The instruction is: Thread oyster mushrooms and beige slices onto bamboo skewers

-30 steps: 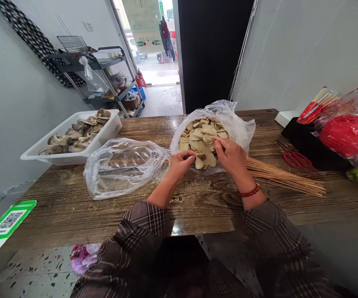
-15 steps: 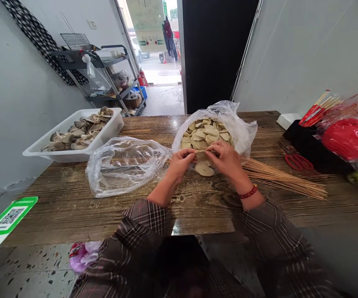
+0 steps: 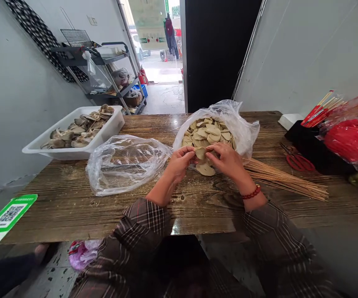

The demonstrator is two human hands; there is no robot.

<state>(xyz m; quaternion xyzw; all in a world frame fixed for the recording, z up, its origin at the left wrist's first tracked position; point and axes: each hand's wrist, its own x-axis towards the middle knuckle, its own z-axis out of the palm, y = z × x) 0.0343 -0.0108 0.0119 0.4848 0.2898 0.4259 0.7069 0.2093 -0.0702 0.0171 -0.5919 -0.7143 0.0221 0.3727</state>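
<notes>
Between my hands, at the near edge of an open plastic bag (image 3: 245,134), is a thin beige slice (image 3: 200,153). My left hand (image 3: 180,162) pinches its left side with thumb and forefinger. My right hand (image 3: 225,160) is closed at its right side, with a red bead bracelet on the wrist. Another pale slice (image 3: 205,169) hangs or lies just below. Many similar slices (image 3: 208,131) fill the bag behind my hands. A bundle of thin wooden sticks (image 3: 287,180) lies on the table right of my right hand.
An empty-looking clear bag (image 3: 126,165) lies left of my hands, near a white tub of mushrooms (image 3: 107,132). Red-handled scissors (image 3: 300,162) and a black box (image 3: 334,159) are at the right. A person's leg (image 3: 8,267) shows at the lower left.
The slice between my hands has tilted up, showing more of its face. A person's leg has come into view at the lower left. The view has shifted slightly.
</notes>
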